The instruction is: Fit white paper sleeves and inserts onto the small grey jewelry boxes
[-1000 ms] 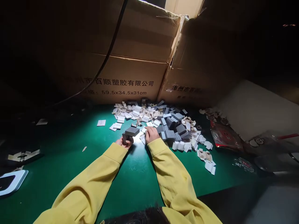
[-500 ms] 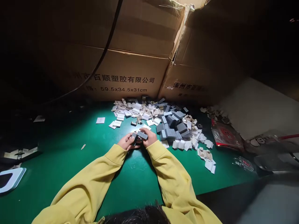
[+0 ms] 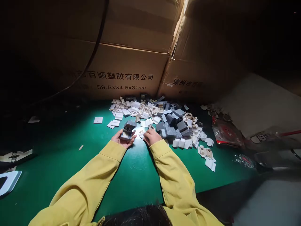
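A small dark grey hinged box [image 3: 130,125] rests in my left hand [image 3: 124,143], its lid raised and a pale lining showing inside. My left thumb and fingers wrap around the sides of its base. To the right, my right hand [image 3: 152,137] is over the green table with its fingers bent and close together. At its fingertips is a small white folded card piece [image 3: 141,134], which they seem to pinch. Just beyond both hands lie loose white card pieces [image 3: 147,122]. A heap of closed grey boxes [image 3: 169,131] sits to the right of my right hand.
Large cardboard cartons [image 3: 122,67] stand along the back of the green table [image 3: 58,163]. More white folded pieces [image 3: 210,163] lie at right, near a red-and-clear plastic bag [image 3: 227,133]. At far left is a white-rimmed object [image 3: 11,183]. A dark cable [image 3: 90,59] hangs in front.
The grey box, held between both hands before, is now in my left hand alone with its lid up. My right hand has moved away to the white piece beside it.
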The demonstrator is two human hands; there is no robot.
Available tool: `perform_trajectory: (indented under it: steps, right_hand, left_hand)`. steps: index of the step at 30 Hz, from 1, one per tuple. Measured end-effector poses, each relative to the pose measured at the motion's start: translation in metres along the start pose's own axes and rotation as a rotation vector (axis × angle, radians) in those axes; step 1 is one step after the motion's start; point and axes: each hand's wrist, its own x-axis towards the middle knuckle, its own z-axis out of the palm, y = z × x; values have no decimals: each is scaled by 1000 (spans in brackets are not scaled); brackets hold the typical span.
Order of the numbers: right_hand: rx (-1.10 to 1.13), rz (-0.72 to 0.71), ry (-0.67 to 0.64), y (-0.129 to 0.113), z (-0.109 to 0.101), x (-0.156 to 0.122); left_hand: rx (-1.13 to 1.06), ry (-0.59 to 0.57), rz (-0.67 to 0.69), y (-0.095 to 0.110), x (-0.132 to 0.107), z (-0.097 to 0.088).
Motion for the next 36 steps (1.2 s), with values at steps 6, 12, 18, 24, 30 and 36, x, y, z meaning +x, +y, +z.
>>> perform_trajectory:
  steps: [6, 12, 18, 24, 30, 36]
  right_hand:
    - [641, 295, 176, -11, -1, 5]
    - [1134, 569, 146, -23, 7, 8]
    - [1164, 587, 95, -24, 8, 8]
    - [1267, 591, 127, -27, 6, 7]
    - [1174, 564, 102, -30, 4, 5]
    - [816, 349, 397, -35, -13, 5]
  left_hand:
    - [36, -33, 84, -5, -5, 4]
    - [85, -123, 75, -9, -8, 5]
    - [121, -138, 58, -8, -11, 5]
    - [55, -92, 78, -7, -15, 12]
    - [-3, -102, 137, -7, -15, 13]
    - [64, -16, 119, -15, -5, 10]
